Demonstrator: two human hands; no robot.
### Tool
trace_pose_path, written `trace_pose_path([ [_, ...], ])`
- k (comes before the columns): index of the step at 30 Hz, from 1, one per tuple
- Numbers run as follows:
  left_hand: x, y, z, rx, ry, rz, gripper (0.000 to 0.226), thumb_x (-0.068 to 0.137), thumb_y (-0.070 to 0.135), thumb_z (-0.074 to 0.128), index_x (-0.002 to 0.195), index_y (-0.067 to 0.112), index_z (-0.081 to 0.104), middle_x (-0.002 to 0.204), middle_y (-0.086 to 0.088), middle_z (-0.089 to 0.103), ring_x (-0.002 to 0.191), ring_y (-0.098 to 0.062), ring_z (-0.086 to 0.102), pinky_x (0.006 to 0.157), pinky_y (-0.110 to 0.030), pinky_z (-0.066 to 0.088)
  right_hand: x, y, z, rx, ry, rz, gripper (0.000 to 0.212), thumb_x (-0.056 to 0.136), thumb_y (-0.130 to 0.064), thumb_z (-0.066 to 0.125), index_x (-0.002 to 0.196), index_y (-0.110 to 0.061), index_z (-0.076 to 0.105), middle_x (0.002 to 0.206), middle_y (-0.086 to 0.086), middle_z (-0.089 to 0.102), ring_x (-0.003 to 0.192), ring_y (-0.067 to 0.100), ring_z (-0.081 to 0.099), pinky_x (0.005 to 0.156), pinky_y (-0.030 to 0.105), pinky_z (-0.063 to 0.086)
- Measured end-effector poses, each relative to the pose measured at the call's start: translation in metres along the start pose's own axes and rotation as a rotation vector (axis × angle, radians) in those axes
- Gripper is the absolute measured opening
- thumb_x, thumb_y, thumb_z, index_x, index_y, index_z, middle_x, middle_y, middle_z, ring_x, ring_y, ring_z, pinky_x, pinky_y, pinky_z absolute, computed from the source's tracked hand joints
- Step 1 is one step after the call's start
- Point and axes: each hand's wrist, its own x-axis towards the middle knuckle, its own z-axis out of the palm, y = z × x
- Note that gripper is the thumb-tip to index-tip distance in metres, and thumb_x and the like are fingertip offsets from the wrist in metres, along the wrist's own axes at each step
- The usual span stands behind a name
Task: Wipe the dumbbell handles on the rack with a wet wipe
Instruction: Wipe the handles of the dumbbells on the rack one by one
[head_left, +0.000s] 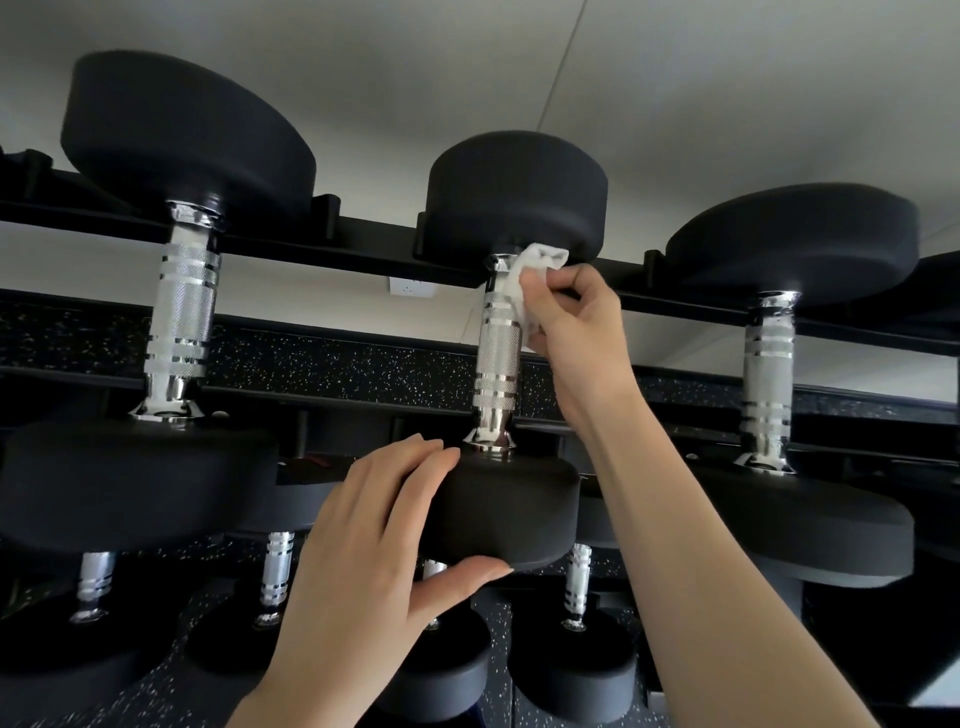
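Head view, centre of frame: my R hand (571, 312) pinches the wet wipe (524, 280) betw. thumb & fingers, pressing it on the upper end of the middle dumbbell's handle (497, 358). Lower centre: my L hand (374, 525) grips the near head (509, 509), fingers on top, thumb beneath. Dumbbell lies across the rack (363, 236), betw. left dumbbell (179, 322) & right dumbbell (769, 374).
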Motion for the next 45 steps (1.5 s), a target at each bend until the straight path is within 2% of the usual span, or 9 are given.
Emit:
trace_pose_path([
  [4, 0.0, 0.0, 0.001, 0.003, 0.007, 0.009, 0.065, 0.092, 0.065, 0.04, 0.128, 0.011, 0.048, 0.127, 0.0, 0.048, 0.119, -0.017, 0.047, 0.099, -0.029, 0.039, 0.0, 0.002, -0.002, 0.084, -0.091, 0.06, 0.01, 0.093, -0.019, 0.056, 0.094, -0.012, 0.049, 0.082, 0.006, 0.065, 0.077, 0.018, 0.061, 0.077, 0.035, 0.052],
  [8, 0.0, 0.002, 0.0, 0.003, 0.007, 0.005, 0.065, 0.092, 0.066, 0.039, 0.128, 0.013, 0.047, 0.128, 0.001, 0.047, 0.12, -0.017, 0.047, 0.098, -0.031, 0.04, -0.003, 0.01, -0.003, 0.179, -0.175, 0.116, 0.009, 0.097, -0.018, 0.049, 0.1, -0.011, 0.049, 0.079, -0.001, 0.065, 0.069, 0.008, 0.061, 0.077, 0.029, 0.051],
  [13, -0.001, 0.003, 0.001, 0.0, 0.005, -0.002, 0.065, 0.092, 0.066, 0.038, 0.128, 0.013, 0.047, 0.128, 0.0, 0.047, 0.121, -0.017, 0.047, 0.1, -0.03, 0.039, -0.002, 0.012, -0.006, 0.183, -0.261, 0.131, 0.029, 0.099, -0.017, 0.044, 0.12, 0.003, 0.048, 0.096, 0.01, 0.063, 0.084, 0.017, 0.061, 0.085, 0.033, 0.05],
  [18, -0.001, 0.003, 0.001, 0.01, 0.0, -0.009, 0.065, 0.092, 0.065, 0.039, 0.129, 0.012, 0.046, 0.128, 0.0, 0.047, 0.12, -0.017, 0.047, 0.1, -0.029, 0.038, -0.003, 0.01, -0.008, 0.205, -0.385, 0.158, 0.027, 0.102, -0.017, 0.035, 0.106, -0.004, 0.057, 0.096, 0.011, 0.066, 0.094, 0.025, 0.064, 0.091, 0.037, 0.05],
  [24, -0.002, 0.004, 0.001, 0.004, -0.001, -0.023, 0.065, 0.092, 0.065, 0.039, 0.129, 0.012, 0.047, 0.127, 0.0, 0.048, 0.121, -0.017, 0.046, 0.098, -0.029, 0.039, -0.008, 0.012, -0.01, 0.228, -0.443, 0.171, 0.03, 0.102, -0.019, 0.032, 0.105, -0.005, 0.058, 0.089, 0.01, 0.069, 0.091, 0.03, 0.065, 0.096, 0.044, 0.048],
  [33, -0.002, 0.001, 0.002, -0.007, 0.0, -0.029, 0.065, 0.09, 0.065, 0.041, 0.13, 0.014, 0.046, 0.129, -0.001, 0.05, 0.12, -0.019, 0.049, 0.094, -0.034, 0.043, -0.03, 0.024, -0.029, 0.029, -0.536, 0.241, 0.033, 0.101, -0.018, 0.036, 0.121, 0.003, 0.052, 0.105, 0.018, 0.067, 0.094, 0.029, 0.066, 0.082, 0.036, 0.054],
  [36, -0.003, 0.001, 0.002, -0.005, 0.002, -0.026, 0.066, 0.091, 0.066, 0.041, 0.13, 0.014, 0.046, 0.128, -0.002, 0.05, 0.119, -0.019, 0.049, 0.094, -0.034, 0.043, -0.036, 0.023, -0.039, -0.163, -0.572, 0.225, 0.028, 0.097, -0.015, 0.045, 0.121, -0.002, 0.053, 0.09, 0.002, 0.068, 0.078, 0.011, 0.063, 0.075, 0.025, 0.052],
  [41, -0.003, 0.0, 0.002, -0.011, 0.006, -0.028, 0.064, 0.091, 0.065, 0.041, 0.13, 0.014, 0.045, 0.128, -0.002, 0.05, 0.119, -0.019, 0.049, 0.091, -0.035, 0.043, -0.041, 0.018, -0.042, -0.303, -0.59, 0.162, 0.029, 0.094, -0.01, 0.051, 0.123, -0.005, 0.051, 0.095, 0.013, 0.071, 0.084, 0.014, 0.066, 0.079, 0.024, 0.051],
  [45, -0.002, 0.0, 0.002, -0.014, 0.015, -0.029, 0.064, 0.092, 0.066, 0.039, 0.13, 0.014, 0.045, 0.127, -0.004, 0.053, 0.117, -0.021, 0.051, 0.087, -0.039, 0.048, -0.051, 0.017, -0.039, -0.352, -0.5, 0.1, 0.021, 0.092, -0.008, 0.056, 0.111, 0.0, 0.053, 0.067, -0.008, 0.068, 0.061, -0.001, 0.061, 0.061, 0.013, 0.046],
])
